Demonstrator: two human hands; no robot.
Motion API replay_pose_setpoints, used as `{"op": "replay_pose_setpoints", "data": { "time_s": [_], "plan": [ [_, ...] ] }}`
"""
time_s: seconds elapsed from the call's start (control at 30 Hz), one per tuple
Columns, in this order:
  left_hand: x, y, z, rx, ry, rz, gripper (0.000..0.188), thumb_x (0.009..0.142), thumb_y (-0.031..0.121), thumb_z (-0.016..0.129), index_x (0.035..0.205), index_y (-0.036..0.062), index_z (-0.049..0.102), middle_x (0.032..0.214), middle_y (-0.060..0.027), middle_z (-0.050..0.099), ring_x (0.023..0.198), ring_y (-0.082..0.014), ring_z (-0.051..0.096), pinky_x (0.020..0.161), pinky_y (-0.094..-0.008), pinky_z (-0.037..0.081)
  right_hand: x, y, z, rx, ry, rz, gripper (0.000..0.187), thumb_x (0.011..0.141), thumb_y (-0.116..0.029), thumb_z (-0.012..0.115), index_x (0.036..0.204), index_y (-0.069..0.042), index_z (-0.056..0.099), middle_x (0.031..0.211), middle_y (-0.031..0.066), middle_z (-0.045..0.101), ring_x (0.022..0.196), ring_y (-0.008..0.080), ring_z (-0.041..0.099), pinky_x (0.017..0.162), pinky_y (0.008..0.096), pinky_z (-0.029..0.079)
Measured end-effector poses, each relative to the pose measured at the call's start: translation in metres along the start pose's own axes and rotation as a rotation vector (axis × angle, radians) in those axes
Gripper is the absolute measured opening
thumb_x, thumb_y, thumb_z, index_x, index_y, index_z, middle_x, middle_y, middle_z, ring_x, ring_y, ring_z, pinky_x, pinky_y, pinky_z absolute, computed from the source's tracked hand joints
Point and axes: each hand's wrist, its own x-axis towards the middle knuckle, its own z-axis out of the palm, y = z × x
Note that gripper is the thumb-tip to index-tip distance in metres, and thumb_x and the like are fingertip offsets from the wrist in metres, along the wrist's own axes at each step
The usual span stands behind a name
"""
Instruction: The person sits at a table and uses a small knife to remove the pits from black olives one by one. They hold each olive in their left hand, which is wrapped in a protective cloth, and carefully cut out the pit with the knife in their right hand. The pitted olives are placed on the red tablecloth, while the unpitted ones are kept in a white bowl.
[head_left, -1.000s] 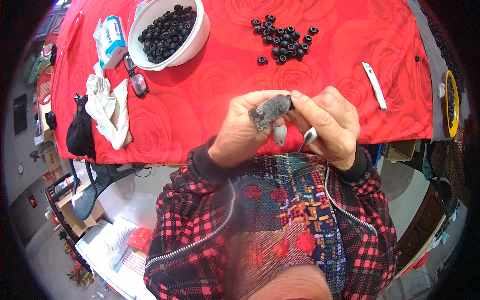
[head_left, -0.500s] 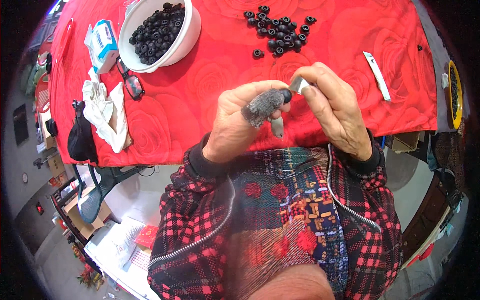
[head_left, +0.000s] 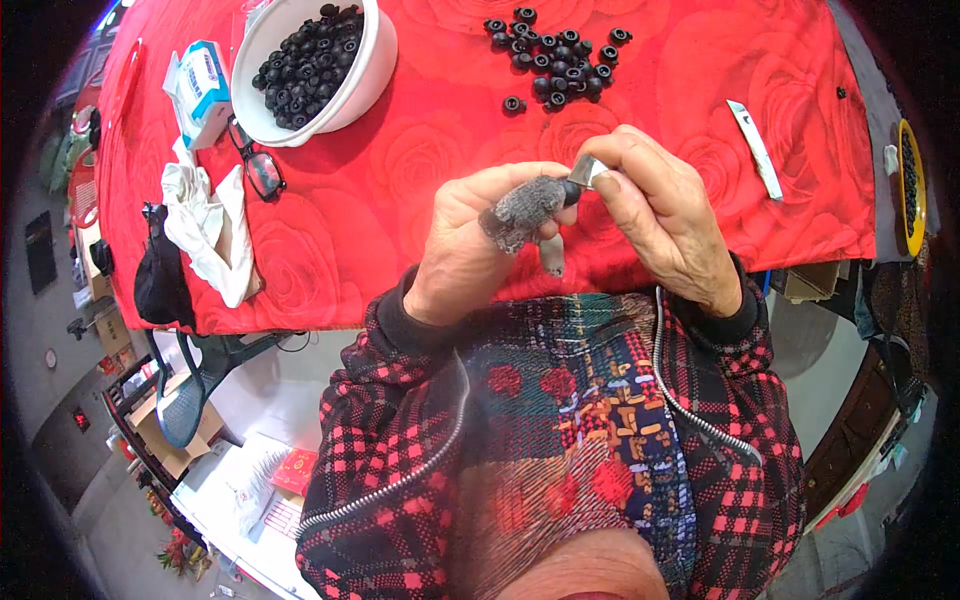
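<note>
My left hand (head_left: 462, 235) is closed on a small round black rubber-looking part (head_left: 572, 192), pinched at its fingertips. Worn grey fabric (head_left: 528, 208) wraps the thumb, and a pale grey cover (head_left: 552, 258) sits on another finger. Pinched between the thumb and fingers of my right hand (head_left: 668, 215) is a thin metal blade (head_left: 586, 170). Its edge meets the top of the black part, or nearly so; the exact contact is too small to make out. Both hands are above the near edge of the red tablecloth (head_left: 400, 250).
At the back left stands a white bowl (head_left: 372, 95) full of black parts. A loose pile of similar parts (head_left: 560, 68) lies at the back middle. Left are a tissue pack (head_left: 205, 90), glasses (head_left: 264, 172) and white cloth (head_left: 205, 225). A white strip (head_left: 755, 150) lies right, beyond it a yellow-rimmed tray (head_left: 918, 200).
The blade and my right fingers have shifted slightly left, closer over the black part. My left hand has barely moved.
</note>
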Motion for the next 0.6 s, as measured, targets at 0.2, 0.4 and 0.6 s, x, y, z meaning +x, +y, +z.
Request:
{"op": "replay_pose_setpoints", "data": {
  "time_s": [0.2, 0.4, 0.6],
  "plan": [
    [0.0005, 0.0006, 0.0004, -0.015, -0.010, -0.017, 0.034, 0.089, 0.015, 0.059, 0.116, -0.0067, 0.056, 0.089, -0.0137, 0.063, 0.063, -0.0186, 0.061, 0.049, -0.0297, 0.052, -0.0012, 0.0026, 0.0009, 0.037, 0.006, 0.007, 0.013, 0.090, -0.007, 0.052, 0.098, 0.001, 0.057, 0.082, 0.0148, 0.055, 0.075, 0.0296, 0.057, 0.066, 0.0353, 0.045],
    [0.0036, -0.0009, -0.0007, -0.083, -0.015, -0.055, 0.034, 0.090, 0.015, 0.057, 0.117, -0.0060, 0.055, 0.089, -0.0137, 0.063, 0.065, -0.0189, 0.062, 0.050, -0.0307, 0.054, -0.0019, 0.0051, 0.0008, 0.067, 0.000, 0.014, 0.013, 0.090, -0.006, 0.052, 0.099, 0.002, 0.056, 0.082, 0.0146, 0.055, 0.076, 0.0291, 0.057, 0.066, 0.0343, 0.045],
    [0.0037, -0.0007, -0.0022, -0.097, -0.035, -0.053, 0.028, 0.091, 0.012, 0.055, 0.113, -0.0054, 0.058, 0.092, -0.0142, 0.064, 0.076, -0.0165, 0.063, 0.057, -0.0295, 0.056, -0.0023, 0.0051, -0.0004, 0.095, -0.017, 0.045, 0.013, 0.090, -0.006, 0.052, 0.099, 0.002, 0.056, 0.083, 0.0141, 0.056, 0.076, 0.0279, 0.058, 0.068, 0.0338, 0.045]
  ]
}}
